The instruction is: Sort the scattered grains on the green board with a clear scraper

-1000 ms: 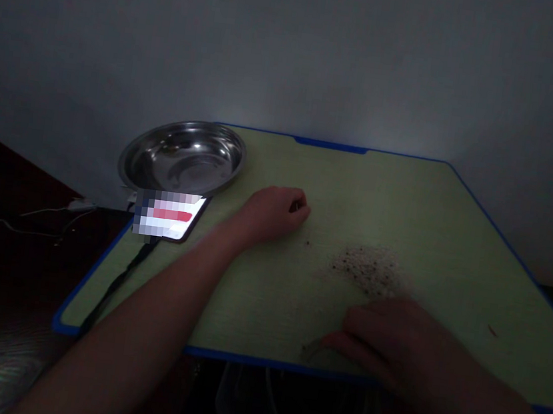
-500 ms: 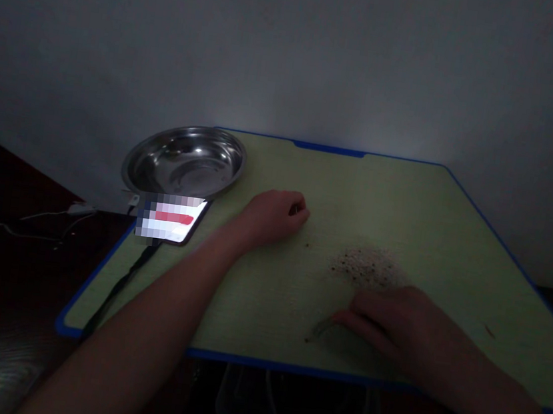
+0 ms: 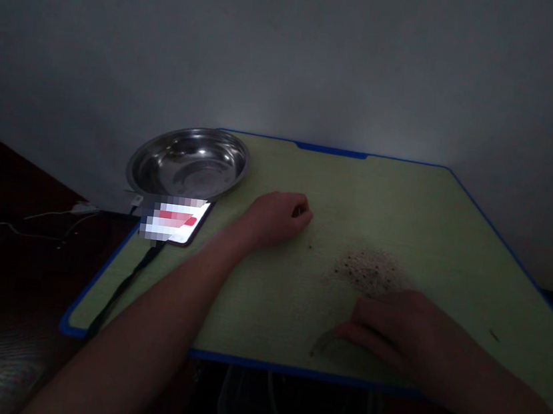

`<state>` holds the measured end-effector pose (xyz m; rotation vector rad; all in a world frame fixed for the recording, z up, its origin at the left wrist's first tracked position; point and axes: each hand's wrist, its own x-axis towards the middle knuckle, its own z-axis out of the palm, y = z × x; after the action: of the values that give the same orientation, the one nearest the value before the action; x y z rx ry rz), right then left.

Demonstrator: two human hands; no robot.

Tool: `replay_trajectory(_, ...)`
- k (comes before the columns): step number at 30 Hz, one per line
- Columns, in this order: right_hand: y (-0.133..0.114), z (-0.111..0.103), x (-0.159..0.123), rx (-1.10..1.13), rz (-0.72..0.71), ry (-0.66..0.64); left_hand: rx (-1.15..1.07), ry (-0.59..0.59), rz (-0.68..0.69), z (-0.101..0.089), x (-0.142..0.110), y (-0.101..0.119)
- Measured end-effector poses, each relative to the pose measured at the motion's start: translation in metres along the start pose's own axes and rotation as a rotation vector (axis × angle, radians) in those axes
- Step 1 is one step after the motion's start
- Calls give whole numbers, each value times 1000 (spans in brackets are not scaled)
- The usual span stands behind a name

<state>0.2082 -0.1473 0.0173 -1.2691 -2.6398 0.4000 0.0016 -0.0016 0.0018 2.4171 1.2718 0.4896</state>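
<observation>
The scene is dim. My left hand [image 3: 278, 217] rests curled into a loose fist on the green table [image 3: 409, 196], its fingers closed round something I cannot make out. A pile of small mixed grains [image 3: 367, 270] lies to its right. My right hand [image 3: 395, 329] lies palm down just in front of that pile, fingers pressed together with their tips on the tabletop, where a faint smear or small heap [image 3: 323, 342] shows beside them.
A shiny steel bowl [image 3: 188, 162] sits at the table's far left corner. A lit phone [image 3: 176, 221] lies in front of it, with a dark cable [image 3: 120, 288] running off the left edge. A wall stands behind; dark floor lies to the left.
My right hand has slid a little across the tabletop in front of the grain pile. The left hand has stayed put.
</observation>
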Motion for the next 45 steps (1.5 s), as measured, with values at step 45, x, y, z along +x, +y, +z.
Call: replay_trajectory(45,0,6,-2,91,35,-113,23,-2,-13,1,1,-1)
